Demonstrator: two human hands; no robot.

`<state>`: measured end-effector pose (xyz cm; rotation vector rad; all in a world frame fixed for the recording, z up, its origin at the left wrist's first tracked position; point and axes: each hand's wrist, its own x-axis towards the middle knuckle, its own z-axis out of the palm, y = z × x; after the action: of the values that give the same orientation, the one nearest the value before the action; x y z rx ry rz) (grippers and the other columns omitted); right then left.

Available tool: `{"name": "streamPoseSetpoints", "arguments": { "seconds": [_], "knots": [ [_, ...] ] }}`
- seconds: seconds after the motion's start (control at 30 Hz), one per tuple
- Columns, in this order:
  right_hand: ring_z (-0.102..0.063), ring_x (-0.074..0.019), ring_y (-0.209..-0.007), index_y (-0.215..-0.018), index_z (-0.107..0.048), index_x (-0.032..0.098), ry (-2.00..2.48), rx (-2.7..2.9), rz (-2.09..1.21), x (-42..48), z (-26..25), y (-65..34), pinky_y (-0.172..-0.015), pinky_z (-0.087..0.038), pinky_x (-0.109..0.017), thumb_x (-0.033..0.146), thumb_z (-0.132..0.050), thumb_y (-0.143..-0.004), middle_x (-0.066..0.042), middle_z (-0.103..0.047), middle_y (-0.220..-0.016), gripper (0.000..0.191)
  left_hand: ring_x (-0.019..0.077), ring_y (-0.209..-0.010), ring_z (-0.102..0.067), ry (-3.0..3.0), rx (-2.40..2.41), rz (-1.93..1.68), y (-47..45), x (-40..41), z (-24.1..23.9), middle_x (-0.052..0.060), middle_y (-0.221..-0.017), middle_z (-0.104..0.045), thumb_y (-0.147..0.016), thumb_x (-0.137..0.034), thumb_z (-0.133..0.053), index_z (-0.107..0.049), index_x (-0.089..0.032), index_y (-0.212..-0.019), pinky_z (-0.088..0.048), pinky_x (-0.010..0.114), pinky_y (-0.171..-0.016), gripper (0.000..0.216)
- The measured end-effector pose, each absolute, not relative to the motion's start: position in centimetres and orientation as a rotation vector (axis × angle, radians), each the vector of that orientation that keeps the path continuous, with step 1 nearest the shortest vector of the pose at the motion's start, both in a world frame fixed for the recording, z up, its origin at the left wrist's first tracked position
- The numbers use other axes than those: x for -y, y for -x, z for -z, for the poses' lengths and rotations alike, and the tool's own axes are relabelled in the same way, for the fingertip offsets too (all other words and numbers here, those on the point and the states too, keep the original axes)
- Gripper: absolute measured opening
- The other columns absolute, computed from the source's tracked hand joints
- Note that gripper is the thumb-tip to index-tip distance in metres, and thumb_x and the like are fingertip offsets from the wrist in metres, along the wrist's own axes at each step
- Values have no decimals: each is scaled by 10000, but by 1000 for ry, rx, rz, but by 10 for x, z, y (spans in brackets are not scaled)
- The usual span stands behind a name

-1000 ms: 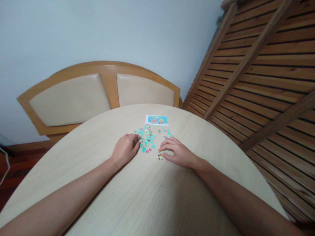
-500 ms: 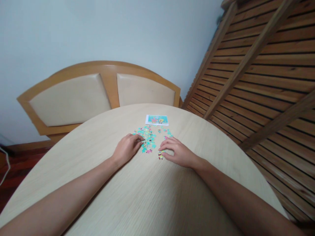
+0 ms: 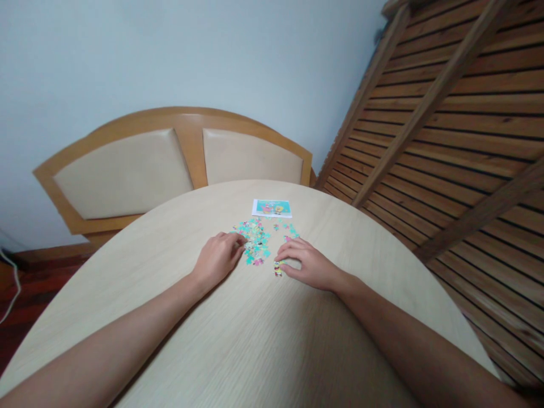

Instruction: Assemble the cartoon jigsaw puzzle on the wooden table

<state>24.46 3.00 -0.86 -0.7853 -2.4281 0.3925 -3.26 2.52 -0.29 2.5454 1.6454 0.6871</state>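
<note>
My left hand [image 3: 219, 254] rests at the left edge of a pile of loose jigsaw pieces [image 3: 258, 245], mostly turquoise with pink and yellow bits. Its fingers are bent together; what lies between the tips, if anything, is hidden. To the right of the pile, my right hand [image 3: 309, 264] holds a small yellow, white and red cluster of jigsaw pieces [image 3: 277, 271] against the table between thumb and fingers. Beyond the pile lies a picture card [image 3: 272, 209] with a pink and a yellow cartoon figure on turquoise.
Everything lies on a round, pale wooden table [image 3: 204, 340]. A few stray pieces [image 3: 290, 229] are scattered just beyond my right hand. A padded wooden chair back or headboard [image 3: 187, 147] stands behind the table, and a slatted wooden panel [image 3: 446, 130] leans at the right.
My left fingertips have drawn back slightly to the left, uncovering a bit more of the pile. The right hand keeps its place at the small cluster. The view has shifted a little.
</note>
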Motion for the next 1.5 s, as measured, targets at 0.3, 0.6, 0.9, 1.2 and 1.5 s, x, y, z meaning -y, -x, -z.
{"name": "streamPoseSetpoints", "arguments": {
  "seconds": [0.3,0.6,0.9,1.2,1.5],
  "knots": [
    [-661,-202,-1033,-997,-709,245,775,2427,-396,-30,8,-245,-1108,-386,-460,223,-657,-906,-37,-717,-1025,107,277,-925,-639,-2489,-1655,-728,33,-23,6,94,-1014,-730,-919,-242,-536,-666,-182,-1066,-504,422,-820,205],
    [-665,-203,-1028,-994,-709,244,775,2422,-385,-30,9,-245,-1104,-389,-464,218,-662,-900,-39,-716,-1025,109,282,-940,-647,-2446,-1705,-785,28,-18,3,107,-1017,-720,-826,-178,-540,-655,-170,-1055,-500,428,-842,256],
    [-662,-202,-1029,-989,-714,243,789,2424,-384,-29,6,-244,-1074,-414,-444,221,-661,-900,-34,-718,-1013,105,269,-928,-646,-2479,-1638,-738,21,-15,0,76,-979,-722,-895,-325,-628,-643,-196,-1013,-493,396,-831,176],
    [-660,-200,-1033,-1001,-707,240,787,2428,-384,-29,6,-244,-1062,-421,-432,239,-647,-911,-38,-719,-1028,108,244,-898,-638,-2366,-1533,-827,22,-19,7,59,-958,-713,-899,-257,-622,-644,-206,-986,-493,382,-830,103],
    [-659,-224,-1072,-1033,-694,246,813,2439,-364,-25,4,-243,-1114,-387,-466,287,-728,-833,-40,-723,-1065,207,170,-805,-625,-2220,-1161,-925,17,-12,4,41,-914,-680,-943,-273,-536,-623,-188,-1032,-506,308,-752,151]
  ]
}}
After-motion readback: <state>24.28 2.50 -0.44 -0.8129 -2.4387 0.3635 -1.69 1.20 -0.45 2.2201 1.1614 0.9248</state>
